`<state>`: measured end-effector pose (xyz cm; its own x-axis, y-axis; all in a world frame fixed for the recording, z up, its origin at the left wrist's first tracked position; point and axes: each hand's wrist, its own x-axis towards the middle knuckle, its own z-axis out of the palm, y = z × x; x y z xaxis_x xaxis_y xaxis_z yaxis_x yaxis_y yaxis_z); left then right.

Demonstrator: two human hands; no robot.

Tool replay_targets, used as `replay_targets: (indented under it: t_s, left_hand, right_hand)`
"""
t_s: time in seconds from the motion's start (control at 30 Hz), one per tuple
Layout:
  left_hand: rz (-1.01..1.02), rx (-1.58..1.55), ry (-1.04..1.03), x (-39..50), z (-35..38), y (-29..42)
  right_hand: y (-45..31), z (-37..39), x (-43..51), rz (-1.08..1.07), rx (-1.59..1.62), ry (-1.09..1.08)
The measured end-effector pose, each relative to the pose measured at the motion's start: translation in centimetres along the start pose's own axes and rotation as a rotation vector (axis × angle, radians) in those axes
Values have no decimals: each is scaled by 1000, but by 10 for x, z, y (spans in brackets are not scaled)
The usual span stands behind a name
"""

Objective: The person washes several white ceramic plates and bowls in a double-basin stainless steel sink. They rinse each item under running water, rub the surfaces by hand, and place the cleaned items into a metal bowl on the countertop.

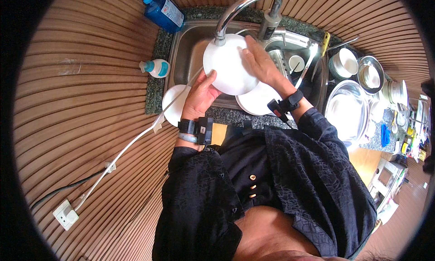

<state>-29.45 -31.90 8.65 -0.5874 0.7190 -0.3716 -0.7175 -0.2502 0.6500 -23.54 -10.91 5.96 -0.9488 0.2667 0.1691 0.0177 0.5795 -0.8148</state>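
Note:
A round white plate (pixel 227 67) is tilted under the spout of the chrome faucet (pixel 234 6), above the steel sink (pixel 190 40). My left hand (pixel 202 92) grips its lower left rim, thumb on the near face and fingers behind. On the plate's right side lies my right hand (pixel 261 62), its thumb across the white surface and its other fingers at the edge. Any water flow is hard to make out. More white plates (pixel 259 99) rest at the sink's front edge below the held one. Another white plate (pixel 175 103) sits at the front left, partly behind my left hand.
A blue pump bottle (pixel 164 12) and a white squeeze bottle (pixel 159 68) stand left of the sink. A white cord (pixel 136 135) runs past my left wrist to a wall outlet (pixel 64 215). Right of the sink are stacked bowls (pixel 344 63), a steel basin (pixel 350 87) and a yellow-handled tool (pixel 325 43).

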Motion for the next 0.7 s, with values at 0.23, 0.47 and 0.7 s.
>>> replay_targets:
  t_s: [0.23, 0.47, 0.7]
  left_hand:
    - [-47, 36, 7, -1, 3, -7]
    - [89, 61, 43, -11, 3, -17]
    - [309, 1068, 138, -52, 6, -35]
  right_hand:
    - [-29, 21, -1, -199, -139, -4]
    - [32, 6, -25, 460, 384, -186]
    - [83, 4, -59, 661, 375, -210]
